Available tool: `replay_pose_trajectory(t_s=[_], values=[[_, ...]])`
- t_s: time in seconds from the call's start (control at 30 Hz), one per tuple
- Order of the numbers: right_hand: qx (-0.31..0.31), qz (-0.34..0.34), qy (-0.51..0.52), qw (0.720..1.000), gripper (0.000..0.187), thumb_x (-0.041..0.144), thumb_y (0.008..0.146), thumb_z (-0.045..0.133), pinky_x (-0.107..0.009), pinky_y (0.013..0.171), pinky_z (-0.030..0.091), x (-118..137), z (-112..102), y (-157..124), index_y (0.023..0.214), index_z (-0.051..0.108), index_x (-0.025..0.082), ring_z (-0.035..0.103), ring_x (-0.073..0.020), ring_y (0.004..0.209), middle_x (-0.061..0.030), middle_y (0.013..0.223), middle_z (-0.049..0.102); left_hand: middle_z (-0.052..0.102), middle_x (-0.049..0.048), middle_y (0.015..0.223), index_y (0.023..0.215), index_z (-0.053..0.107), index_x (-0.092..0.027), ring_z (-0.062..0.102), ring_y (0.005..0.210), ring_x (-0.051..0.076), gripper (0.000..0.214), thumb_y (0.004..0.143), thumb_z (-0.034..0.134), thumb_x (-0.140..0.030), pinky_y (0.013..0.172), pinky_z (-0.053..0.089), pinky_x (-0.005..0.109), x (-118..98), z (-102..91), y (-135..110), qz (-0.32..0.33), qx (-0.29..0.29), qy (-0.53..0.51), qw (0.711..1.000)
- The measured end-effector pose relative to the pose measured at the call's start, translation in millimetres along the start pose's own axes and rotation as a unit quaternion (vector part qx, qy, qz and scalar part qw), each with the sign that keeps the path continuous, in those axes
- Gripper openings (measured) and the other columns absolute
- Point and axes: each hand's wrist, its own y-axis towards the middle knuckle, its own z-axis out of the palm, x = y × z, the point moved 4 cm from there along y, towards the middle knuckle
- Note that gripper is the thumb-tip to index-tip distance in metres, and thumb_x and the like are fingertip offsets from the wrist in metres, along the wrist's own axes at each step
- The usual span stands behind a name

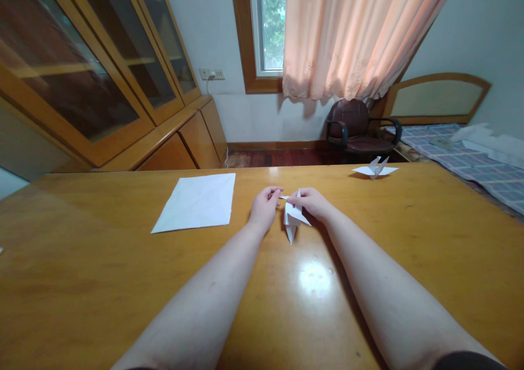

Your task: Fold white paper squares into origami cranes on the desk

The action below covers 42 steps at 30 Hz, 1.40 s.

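Both my hands meet over the middle of the wooden table (pixel 123 282). My right hand (pixel 311 202) is closed on a partly folded white paper figure (pixel 293 219), whose pointed end hangs down toward the table. My left hand (pixel 265 205) pinches a thin flap of the same paper at its upper left. A flat white sheet of paper (pixel 198 201) lies to the left of my hands. A finished white paper crane (pixel 375 168) rests at the table's far right.
A dark office chair (pixel 357 127) stands beyond the table under a peach curtain (pixel 356 37) and window. A wooden cabinet with glass doors (pixel 102 81) lines the left wall. A bed (pixel 478 151) lies at the right.
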Motion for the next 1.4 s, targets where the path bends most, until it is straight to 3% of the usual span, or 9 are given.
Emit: replay_pose_trajectory(t_s=[0.17, 0.33, 0.87, 1.03, 1.2, 1.4], values=[[0.0, 0.001, 0.005, 1.0, 0.03, 0.042, 0.058, 0.075, -0.025, 0.051, 0.034, 0, 0, 0, 0.059, 0.064, 0.014, 0.046, -0.0099, 0.048, 0.0001, 0.051, 0.058, 0.06, 0.0014, 0.072, 0.088, 0.065, -0.015, 0.051, 0.056, 0.009, 0.033, 0.084, 0.047, -0.043, 0.054, 0.041, 0.022, 0, -1.0, 0, -0.006, -0.005, -0.025, 1.0], [-0.015, 0.003, 0.003, 1.0, 0.031, 0.042, 0.056, 0.076, -0.025, 0.052, 0.035, 1, -1, -1, 0.06, 0.065, 0.014, 0.048, -0.0108, 0.05, -0.0005, 0.052, 0.059, 0.053, -0.0031, 0.056, 0.071, 0.059, -0.016, 0.048, 0.052, 0.01, 0.031, 0.079, 0.053, -0.046, 0.053, 0.039, 0.022, 1, 5.4, -3, -0.032, 0.051, -0.025, 0.998], [-0.048, -0.007, 0.014, 0.999, 0.018, 0.031, 0.056, 0.07, -0.024, 0.048, 0.033, -1, -4, 3, 0.057, 0.059, 0.017, 0.045, -0.0096, 0.046, 0.0017, 0.049, 0.057, 0.059, -0.001, 0.066, 0.068, 0.059, -0.016, 0.053, 0.063, 0.011, 0.025, 0.078, 0.058, -0.039, 0.062, 0.042, 0.023, -4, 8.7, -5, 0.029, 0.081, 0.056, 0.995], [-0.118, -0.027, 0.033, 0.992, 0.025, 0.04, 0.061, 0.068, -0.024, 0.051, 0.035, -3, -13, 6, 0.061, 0.06, 0.017, 0.048, -0.0112, 0.05, -0.0001, 0.054, 0.059, 0.062, 0.0002, 0.073, 0.082, 0.06, -0.016, 0.055, 0.063, 0.011, 0.026, 0.079, 0.055, -0.041, 0.059, 0.044, 0.023, 1, 12.8, -5, -0.018, 0.097, -0.031, 0.995], [-0.197, -0.045, 0.035, 0.979, 0.029, 0.046, 0.063, 0.065, -0.026, 0.053, 0.036, -3, -25, 8, 0.06, 0.058, 0.018, 0.048, -0.0127, 0.053, -0.0009, 0.055, 0.058, 0.064, 0.0008, 0.075, 0.082, 0.062, -0.017, 0.056, 0.068, 0.013, 0.023, 0.079, 0.056, -0.039, 0.065, 0.044, 0.024, 0, 13.3, -7, 0.021, 0.112, 0.022, 0.993], [-0.221, -0.066, 0.049, 0.972, 0.031, 0.047, 0.062, 0.066, -0.026, 0.056, 0.037, -1, -28, 8, 0.06, 0.057, 0.018, 0.048, -0.0127, 0.055, -0.001, 0.059, 0.057, 0.059, -0.0008, 0.068, 0.085, 0.06, -0.016, 0.055, 0.062, 0.011, 0.018, 0.076, 0.063, -0.032, 0.06, 0.043, 0.023, 3, 11.3, -5, 0.015, 0.08, 0.039, 0.996]])
